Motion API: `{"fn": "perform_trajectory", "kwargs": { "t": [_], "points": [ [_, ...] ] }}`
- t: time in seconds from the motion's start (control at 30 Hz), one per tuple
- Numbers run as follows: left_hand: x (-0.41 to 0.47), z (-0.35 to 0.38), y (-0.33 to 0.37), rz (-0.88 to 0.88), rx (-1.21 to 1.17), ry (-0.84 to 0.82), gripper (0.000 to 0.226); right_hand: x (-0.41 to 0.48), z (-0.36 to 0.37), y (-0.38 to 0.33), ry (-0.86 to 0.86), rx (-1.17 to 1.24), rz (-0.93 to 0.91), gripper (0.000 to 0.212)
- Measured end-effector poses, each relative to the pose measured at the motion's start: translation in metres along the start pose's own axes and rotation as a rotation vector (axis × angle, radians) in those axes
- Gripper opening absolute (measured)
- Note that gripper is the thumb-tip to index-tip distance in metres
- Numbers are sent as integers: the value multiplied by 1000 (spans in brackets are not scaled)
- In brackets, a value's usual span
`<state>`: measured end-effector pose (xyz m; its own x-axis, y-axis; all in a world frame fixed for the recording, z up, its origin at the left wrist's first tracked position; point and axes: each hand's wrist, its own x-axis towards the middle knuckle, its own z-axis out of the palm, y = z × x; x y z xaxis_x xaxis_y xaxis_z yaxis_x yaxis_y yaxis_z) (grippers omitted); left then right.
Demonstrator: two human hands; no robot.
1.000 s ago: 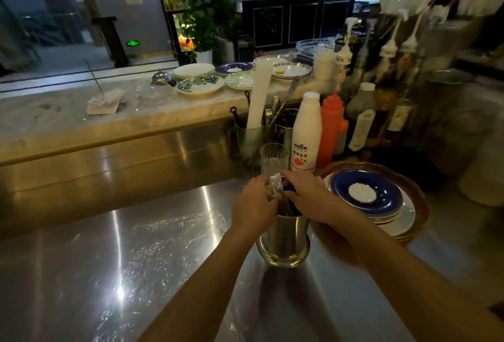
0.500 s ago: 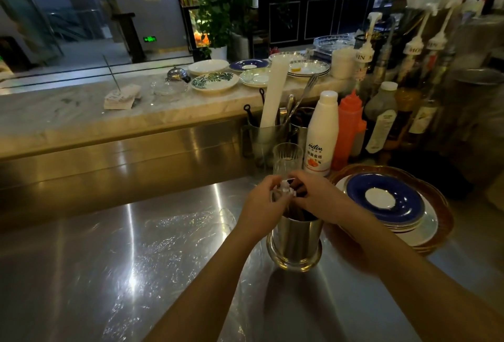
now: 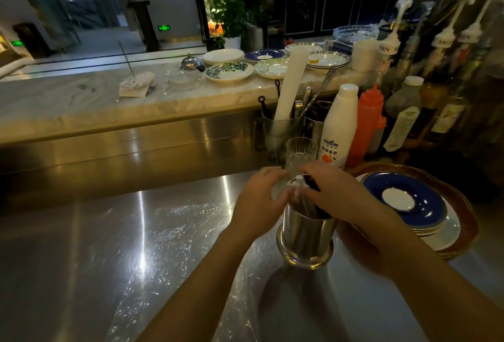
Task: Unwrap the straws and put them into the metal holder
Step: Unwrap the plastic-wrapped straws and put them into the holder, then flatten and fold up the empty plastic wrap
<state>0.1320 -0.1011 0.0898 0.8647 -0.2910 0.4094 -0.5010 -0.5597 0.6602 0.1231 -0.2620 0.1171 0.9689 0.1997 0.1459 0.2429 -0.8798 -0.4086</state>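
A person's left hand (image 3: 259,199) pinches the white wrapper (image 3: 296,181) at the top of a bundle of dark straws (image 3: 309,206), while the right hand (image 3: 343,197) curls around the bundle from the other side. The straws stand in the metal holder (image 3: 305,238) on a steel table (image 3: 109,259). Stacked blue saucers (image 3: 403,199) sit just beside it, and a glass (image 3: 300,150) stands behind.
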Motion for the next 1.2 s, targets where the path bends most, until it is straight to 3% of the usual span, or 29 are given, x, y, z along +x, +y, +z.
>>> {"fn": "perform_trajectory", "kwargs": {
  "t": [0.17,0.37,0.47,0.57,0.73,0.8,0.9,1.03,1.1,1.2],
  "points": [
    [-15,-37,-18,-126,-35,65,27,-6,-1,-46,166,133,-136,32],
    [-48,-69,-56,-326,76,138,25,-9,53,-85,32,317,-230,22],
    [-70,-79,-74,-403,137,140,26,-5,87,-85,-90,380,-124,20],
    [-96,-89,-96,-471,173,169,23,-6,117,-75,-197,406,115,25],
    [-139,-98,-137,-785,334,164,30,-14,151,-62,-462,363,428,69],
    [-152,-99,-147,-921,399,96,41,-15,159,-61,-496,431,477,75],
    [-166,-97,-153,-1052,408,48,58,-16,168,-63,-466,685,519,54],
    [-173,-96,-158,-1095,373,82,83,-16,167,-59,-283,907,543,23],
    [-172,-97,-159,-1131,209,136,79,-15,161,-56,-247,918,494,7],
    [-167,-100,-156,-1170,95,120,53,-12,152,-56,-196,952,447,19]
  ]
}}
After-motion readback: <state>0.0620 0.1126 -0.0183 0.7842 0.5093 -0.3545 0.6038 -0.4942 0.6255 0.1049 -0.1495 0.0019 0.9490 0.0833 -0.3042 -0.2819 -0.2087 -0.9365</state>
